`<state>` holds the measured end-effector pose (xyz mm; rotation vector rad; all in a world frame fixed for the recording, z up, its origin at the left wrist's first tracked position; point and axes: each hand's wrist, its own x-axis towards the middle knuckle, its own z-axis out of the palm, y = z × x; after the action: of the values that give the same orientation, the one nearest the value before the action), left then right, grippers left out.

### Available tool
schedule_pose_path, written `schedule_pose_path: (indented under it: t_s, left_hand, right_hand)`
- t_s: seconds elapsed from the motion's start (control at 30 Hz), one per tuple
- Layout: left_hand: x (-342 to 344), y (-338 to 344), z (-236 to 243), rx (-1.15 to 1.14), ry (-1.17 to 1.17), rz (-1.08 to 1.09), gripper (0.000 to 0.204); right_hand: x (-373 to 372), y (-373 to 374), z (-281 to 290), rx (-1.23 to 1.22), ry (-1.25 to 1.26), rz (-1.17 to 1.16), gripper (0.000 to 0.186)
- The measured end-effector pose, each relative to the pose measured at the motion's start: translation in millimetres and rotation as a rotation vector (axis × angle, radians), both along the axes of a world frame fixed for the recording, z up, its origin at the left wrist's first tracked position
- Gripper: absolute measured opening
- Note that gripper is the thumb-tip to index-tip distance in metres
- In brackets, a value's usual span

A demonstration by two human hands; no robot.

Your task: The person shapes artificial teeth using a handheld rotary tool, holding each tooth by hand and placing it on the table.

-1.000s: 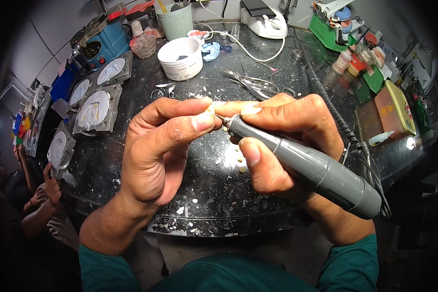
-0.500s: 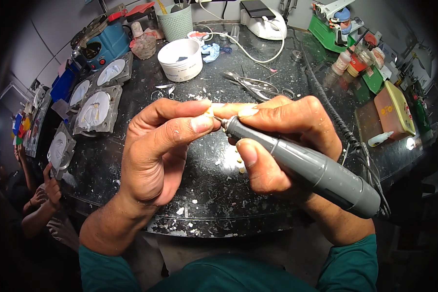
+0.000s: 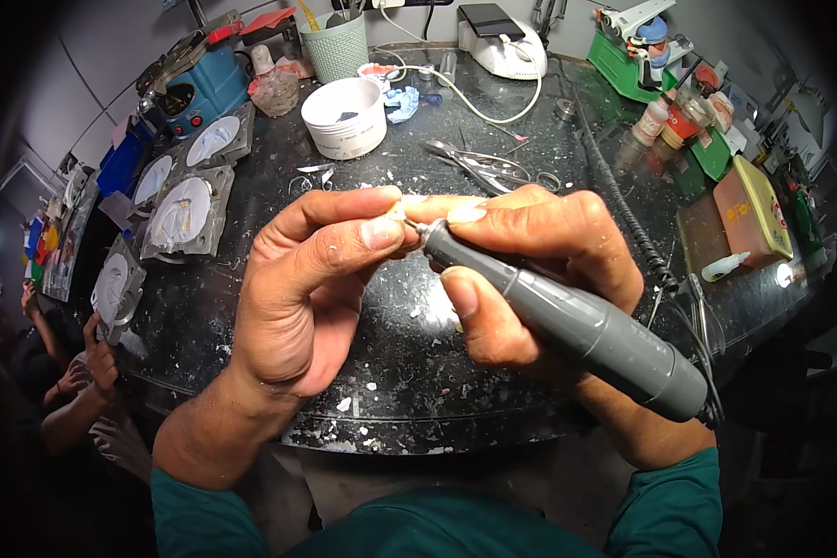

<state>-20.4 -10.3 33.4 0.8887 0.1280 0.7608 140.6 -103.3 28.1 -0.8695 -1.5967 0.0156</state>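
Note:
Between thumb and forefinger, my left hand point(image 3: 312, 260) pinches a small cream tooth-like piece point(image 3: 397, 211), mostly covered by the fingertips. My right hand point(image 3: 539, 270) is wrapped round a thick grey rotary handpiece point(image 3: 567, 325), its body slanting down to the right. From its narrow end a thin metal bur point(image 3: 411, 223) points left at the piece. The bur's tip meets or almost meets it; I cannot tell which. Fingers of my right hand reach close to the left fingertips. Pale crumbs and dust lie scattered on the black bench point(image 3: 409, 391) below.
Plaster-filled metal flasks point(image 3: 181, 214) stand at the left, near a blue machine point(image 3: 200, 88). Behind my hands are a white tub point(image 3: 344, 126) and metal pliers point(image 3: 479, 167). A coiled cord point(image 3: 623, 205) and a yellow-lidded box point(image 3: 753, 209) lie right. Another person's hand point(image 3: 100, 358) shows far left.
The handpiece and my right hand have shifted slightly left, its rear end moving a little down and left. My left hand keeps its pinch, nearly still.

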Motion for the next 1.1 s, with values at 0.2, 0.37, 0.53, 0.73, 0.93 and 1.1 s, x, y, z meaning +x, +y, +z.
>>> schedule_pose_path:
  t_s: [0.2,0.37,0.53,0.73,0.93,1.1]
  left_hand:
    - [-1,-1,0,-0.039,0.048,-0.025,0.023]
    - [-1,0,2,-0.009,0.021,-0.059,0.024]
    - [-2,1,2,0.005,0.032,-0.047,0.025]
    - [-2,0,1,-0.003,0.044,-0.037,0.025]
    - [-2,0,0,0.013,0.061,-0.024,0.024]
    - [-2,-1,1,0.025,0.05,-0.02,0.024]
  right_hand:
    - [5,-4,2,-0.002,0.027,0.05,0.03]
    - [3,-6,4,-0.039,0.04,0.031,0.029]
    - [2,-7,5,-0.06,0.05,0.034,0.028]
    - [2,-8,6,-0.073,0.043,0.01,0.027]
    - [2,-10,7,-0.098,0.061,0.025,0.028]
    - [2,-7,5,-0.079,0.068,0.039,0.028]
